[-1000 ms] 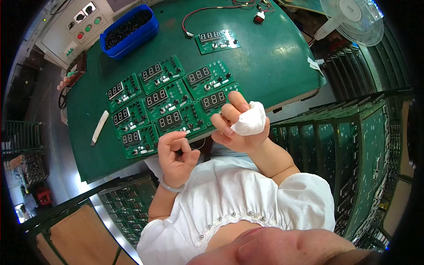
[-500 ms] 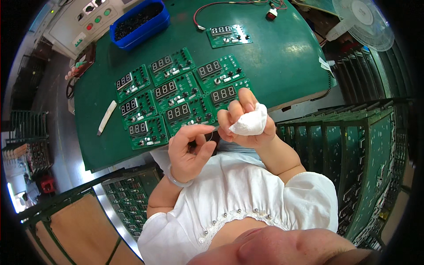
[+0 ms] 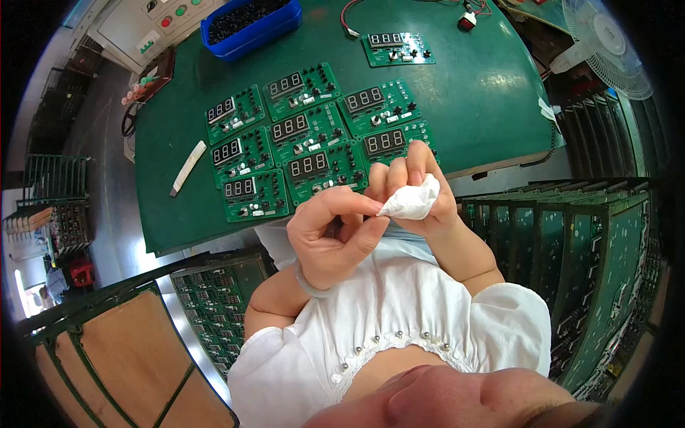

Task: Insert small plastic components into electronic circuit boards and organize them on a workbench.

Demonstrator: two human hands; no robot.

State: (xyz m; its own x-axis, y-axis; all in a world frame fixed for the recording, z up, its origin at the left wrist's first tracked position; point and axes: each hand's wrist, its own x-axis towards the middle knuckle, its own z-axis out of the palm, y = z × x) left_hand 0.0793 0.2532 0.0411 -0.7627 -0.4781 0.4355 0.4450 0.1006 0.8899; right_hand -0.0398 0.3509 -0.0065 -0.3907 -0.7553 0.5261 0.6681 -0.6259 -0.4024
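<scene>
A crumpled white cloth or tissue point(image 3: 414, 200) is gripped in my right hand point(image 3: 444, 203), bunched between the thumb and bent fingers and tapering to a point on its left. My left hand point(image 3: 330, 239) is closed, its index fingertip and thumb at that pointed end; exactly how they pinch it is hard to see. Both hands are raised in front of my chest, over the table's near edge. Just beyond them, green circuit boards point(image 3: 312, 170) with three-digit displays lie in a close group. Another such board point(image 3: 398, 54) lies apart, farther back.
On the green table point(image 3: 485, 93) stands a blue bin point(image 3: 251, 32) of small black parts. A white-wrapped blade-like tool point(image 3: 189, 167) lies at left. Red wires end at a red switch point(image 3: 467, 21). Board racks point(image 3: 556, 228) flank me; a fan point(image 3: 606, 43) stands far right.
My left hand has moved in to the right, and its fingertips now meet the cloth's pointed end. The right hand keeps its hold. The whole view has shifted slightly.
</scene>
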